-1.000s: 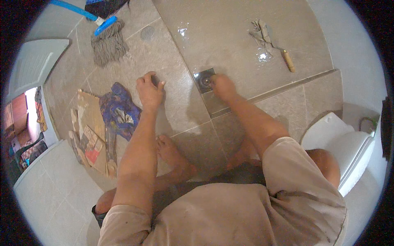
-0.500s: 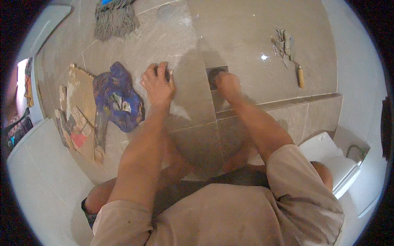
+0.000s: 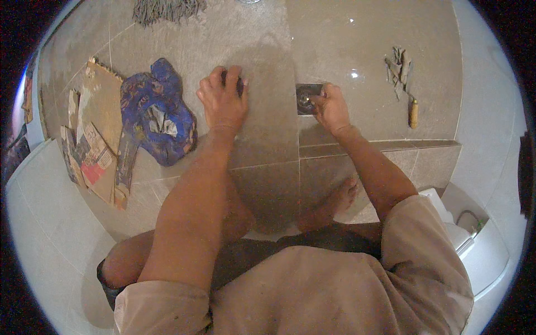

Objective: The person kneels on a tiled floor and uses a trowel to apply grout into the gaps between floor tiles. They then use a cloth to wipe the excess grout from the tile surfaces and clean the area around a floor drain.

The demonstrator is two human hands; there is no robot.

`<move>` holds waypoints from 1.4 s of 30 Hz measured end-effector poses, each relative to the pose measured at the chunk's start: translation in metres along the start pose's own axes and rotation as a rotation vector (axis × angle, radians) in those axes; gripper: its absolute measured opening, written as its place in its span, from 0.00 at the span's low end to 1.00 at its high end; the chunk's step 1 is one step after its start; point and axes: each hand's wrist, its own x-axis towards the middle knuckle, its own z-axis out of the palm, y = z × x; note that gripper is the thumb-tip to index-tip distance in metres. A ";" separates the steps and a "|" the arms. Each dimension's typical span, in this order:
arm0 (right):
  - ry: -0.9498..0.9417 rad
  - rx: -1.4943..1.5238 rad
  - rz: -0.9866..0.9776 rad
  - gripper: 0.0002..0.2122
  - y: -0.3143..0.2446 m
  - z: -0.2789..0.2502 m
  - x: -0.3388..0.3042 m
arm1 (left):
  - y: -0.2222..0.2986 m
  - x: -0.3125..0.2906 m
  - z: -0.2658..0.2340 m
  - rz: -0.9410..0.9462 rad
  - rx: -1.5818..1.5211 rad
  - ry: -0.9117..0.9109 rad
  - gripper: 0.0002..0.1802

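My left hand (image 3: 224, 99) rests on the wet tiled floor, fingers curled over a small dark object that they mostly hide. To its right, a square dark floor drain opening (image 3: 306, 104) is set in the tiles, with a round fitting showing inside. At the right side of that opening is my right hand (image 3: 331, 109), its thumb and fingers pinched together and reaching over the edge. What they hold, if anything, is hidden.
A crumpled blue bag (image 3: 181, 142) and torn cardboard (image 3: 103, 92) lie at left. A grey mop head (image 3: 167, 10) is at the far left. A trowel (image 3: 414, 111) with a wooden handle lies at right, beside a dirty rag (image 3: 397, 72). A low tiled step (image 3: 385, 146) crosses nearer me.
My right hand has moved from over the drain opening to its right edge, uncovering the round fitting. The left hand stays on its dark object. The whole view has shifted slightly.
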 end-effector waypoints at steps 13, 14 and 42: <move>-0.019 0.103 0.052 0.10 0.000 0.008 -0.002 | 0.000 -0.002 0.001 -0.023 -0.001 -0.030 0.23; -0.015 0.059 0.037 0.10 0.000 0.010 -0.003 | 0.000 -0.003 0.001 -0.033 -0.012 -0.052 0.23; -0.309 -0.508 -0.003 0.17 -0.035 0.008 -0.024 | 0.003 0.001 0.002 -0.011 0.061 -0.003 0.23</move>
